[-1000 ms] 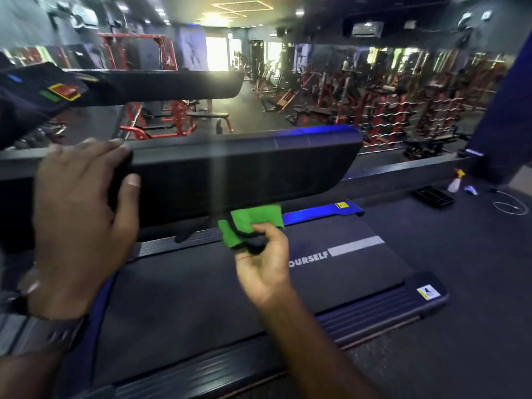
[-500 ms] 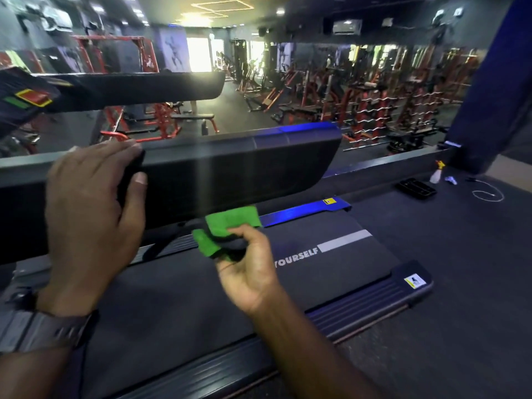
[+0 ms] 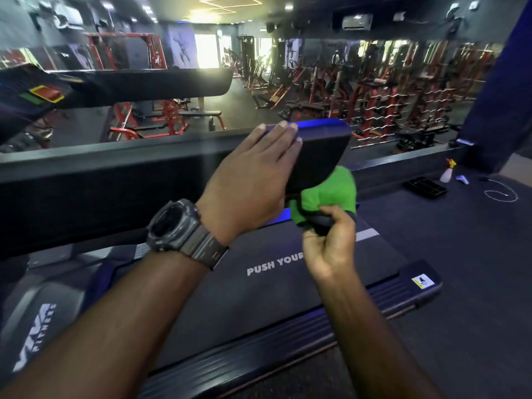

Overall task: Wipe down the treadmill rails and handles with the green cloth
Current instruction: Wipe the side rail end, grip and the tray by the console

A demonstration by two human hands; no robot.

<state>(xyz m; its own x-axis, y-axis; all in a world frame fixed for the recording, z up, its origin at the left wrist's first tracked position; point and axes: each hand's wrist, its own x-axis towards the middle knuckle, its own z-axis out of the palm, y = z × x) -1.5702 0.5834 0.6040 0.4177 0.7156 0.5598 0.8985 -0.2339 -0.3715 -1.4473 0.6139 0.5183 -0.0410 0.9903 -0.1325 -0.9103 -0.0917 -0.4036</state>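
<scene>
At rail's far end: my left hand (image 3: 253,165) rests flat, fingers straight, on the near treadmill rail (image 3: 115,180).
My right hand (image 3: 328,240) pinches the green cloth (image 3: 328,191) just under the rail tip; rail runs leftward from it.

The dark gym floor (image 3: 475,269) bore the treadmill (image 3: 288,298), a spray bottle (image 3: 447,173), a black tray (image 3: 425,188) and a white cable (image 3: 501,194).

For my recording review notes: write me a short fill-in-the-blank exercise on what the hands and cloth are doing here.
1. The right hand grips a cloth coloured ____.
2. The left hand rests on the treadmill's ____.
3. The wrist wearing the watch is the ____ one.
4. On the floor by the mirror stands a spray ____.

Missing words: green; rail; left; bottle
</scene>
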